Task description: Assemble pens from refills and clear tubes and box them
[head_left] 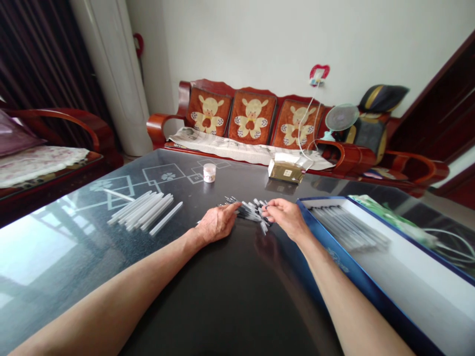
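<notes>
A loose heap of slim dark pens (252, 211) lies between your hands on the glass tabletop (222, 296). Left hand (217, 223): flat and open, fingertips touching the heap's left side. Right hand (285, 217): fingers curled narrow at the heap's right edge; you cannot tell whether they hold a pen. Left of your left hand: white plastic tubes (141, 211). Right of your right hand: a blue-rimmed box (302, 210) of packed pens (345, 227).

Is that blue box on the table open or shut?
Open: no lid covers the blue box, and rows of slim pale tubes lie in plain view inside it.
</notes>
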A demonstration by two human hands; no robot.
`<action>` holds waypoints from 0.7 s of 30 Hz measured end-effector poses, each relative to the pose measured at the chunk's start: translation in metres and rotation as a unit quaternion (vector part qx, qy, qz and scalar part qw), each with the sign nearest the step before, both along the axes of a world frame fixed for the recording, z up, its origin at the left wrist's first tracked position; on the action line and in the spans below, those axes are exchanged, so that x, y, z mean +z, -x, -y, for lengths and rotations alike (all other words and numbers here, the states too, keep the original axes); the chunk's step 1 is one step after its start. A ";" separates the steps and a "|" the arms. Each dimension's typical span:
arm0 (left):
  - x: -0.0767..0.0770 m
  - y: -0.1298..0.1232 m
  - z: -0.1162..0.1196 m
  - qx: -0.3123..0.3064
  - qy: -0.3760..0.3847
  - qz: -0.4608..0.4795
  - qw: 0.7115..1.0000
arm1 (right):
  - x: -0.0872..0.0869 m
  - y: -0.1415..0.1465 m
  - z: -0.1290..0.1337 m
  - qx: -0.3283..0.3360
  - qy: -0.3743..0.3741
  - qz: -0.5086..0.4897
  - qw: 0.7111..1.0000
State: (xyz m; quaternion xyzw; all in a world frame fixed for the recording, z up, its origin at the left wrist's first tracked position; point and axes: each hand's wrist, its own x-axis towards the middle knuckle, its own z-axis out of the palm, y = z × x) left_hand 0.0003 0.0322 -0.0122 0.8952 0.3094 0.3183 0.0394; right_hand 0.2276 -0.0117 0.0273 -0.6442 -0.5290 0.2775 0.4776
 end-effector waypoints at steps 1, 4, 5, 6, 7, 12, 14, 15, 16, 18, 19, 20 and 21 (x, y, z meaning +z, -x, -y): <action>-0.001 0.000 -0.001 -0.003 0.001 0.007 1.000 | -0.001 0.007 0.000 0.009 0.003 -0.065 0.998; -0.001 0.000 -0.001 -0.017 0.000 0.021 1.000 | -0.007 0.025 0.002 0.030 -0.015 -0.128 0.991; -0.001 0.000 -0.001 -0.022 -0.003 0.025 0.999 | -0.009 0.030 0.002 0.037 -0.026 -0.118 0.992; -0.001 0.000 -0.001 -0.027 -0.007 0.028 0.999 | -0.012 0.035 0.003 0.047 -0.036 -0.103 0.993; -0.001 0.000 -0.001 -0.030 -0.012 0.031 0.999 | -0.014 0.038 0.003 0.058 -0.044 -0.085 0.994; 0.001 -0.001 0.001 -0.036 -0.017 0.029 0.999 | -0.025 0.043 0.001 0.090 -0.073 -0.010 0.993; 0.002 -0.001 0.002 -0.037 -0.015 0.025 0.999 | -0.028 0.042 0.000 0.089 -0.083 0.002 0.993; 0.003 -0.001 0.003 -0.038 -0.015 0.023 0.999 | -0.029 0.042 0.000 0.090 -0.085 0.004 0.992; 0.003 -0.001 0.003 -0.037 -0.014 0.020 0.999 | -0.029 0.042 0.001 0.092 -0.086 0.004 0.992; 0.004 -0.001 0.004 -0.037 -0.011 0.016 0.999 | -0.029 0.043 0.002 0.098 -0.084 0.001 0.992; 0.004 -0.001 0.004 -0.036 -0.010 0.013 0.999 | -0.028 0.043 0.002 0.102 -0.082 0.000 0.991; 0.005 -0.001 0.004 -0.036 -0.008 0.010 0.999 | -0.028 0.044 0.003 0.106 -0.081 -0.001 0.991; 0.005 -0.001 0.005 -0.036 -0.007 0.007 0.999 | -0.027 0.045 0.003 0.110 -0.080 -0.001 0.991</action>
